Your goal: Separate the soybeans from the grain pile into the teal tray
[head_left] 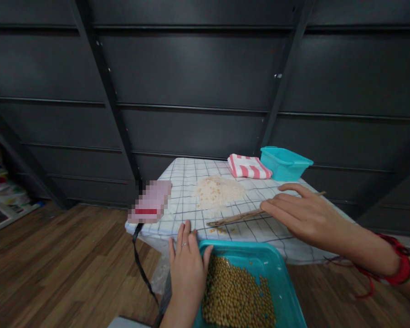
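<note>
My left hand is at the left rim of a teal plastic tub, its thumb at the inner corner and its fingers outside, toward the table edge. Greenish-brown round beans cover much of the tub's bottom. My right hand holds a rough brown wooden stick, which lies slantwise low over the tablecloth. Its far end shows beyond my hand; the grip underneath is hidden. Several pale yellow beans lie between the stick and the table edge. Behind the stick spreads whitish powder with yellow beans in it.
A checked white cloth covers the table. A folded pink-and-white striped towel and a second teal tub stand at the back right. A blurred pink object with a black strap is at the left edge. Dark panels form the wall.
</note>
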Demonstrator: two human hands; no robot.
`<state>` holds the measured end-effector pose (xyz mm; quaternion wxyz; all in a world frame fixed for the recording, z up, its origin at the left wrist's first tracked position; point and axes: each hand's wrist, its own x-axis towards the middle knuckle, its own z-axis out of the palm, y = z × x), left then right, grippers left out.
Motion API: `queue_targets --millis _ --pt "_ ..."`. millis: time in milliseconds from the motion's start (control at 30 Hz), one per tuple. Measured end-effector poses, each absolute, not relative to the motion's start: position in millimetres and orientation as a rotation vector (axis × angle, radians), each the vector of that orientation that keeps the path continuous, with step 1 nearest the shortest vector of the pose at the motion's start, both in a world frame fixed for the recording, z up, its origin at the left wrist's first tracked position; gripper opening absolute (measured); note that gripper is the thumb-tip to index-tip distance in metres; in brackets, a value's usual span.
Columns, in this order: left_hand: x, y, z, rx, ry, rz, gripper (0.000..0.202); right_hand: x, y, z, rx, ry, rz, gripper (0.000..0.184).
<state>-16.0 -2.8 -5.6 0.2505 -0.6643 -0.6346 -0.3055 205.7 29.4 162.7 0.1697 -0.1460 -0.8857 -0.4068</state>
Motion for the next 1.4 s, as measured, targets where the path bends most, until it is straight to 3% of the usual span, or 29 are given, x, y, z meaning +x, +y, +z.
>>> queue_targets --millis 267,467,633,1133,1400 --pt "-15 -2 -7 -1.809 -1.744 -0.835 0.036 212 24 166 -0.475 -2.606 -1.009 0.024" --pt "-14 -2 -8 -1.807 -1.742 -0.839 0.036 219 6 168 -0.567 -2.684 -0.904 0.035" --pt "-14 -2 -9 -1.802 -1.733 -0.858 0.035 221 -8 175 -0.605 -2.637 -0.658 0.029" --pt "-14 -1 -11 -1.803 -1.755 -0.861 0.034 206 49 176 -0.750 -2.306 -1.474 0.033" --pt "-14 -1 -11 -1.789 -1.746 -0.845 0.032 183 108 162 -0.885 -2.297 -1.375 0.027"
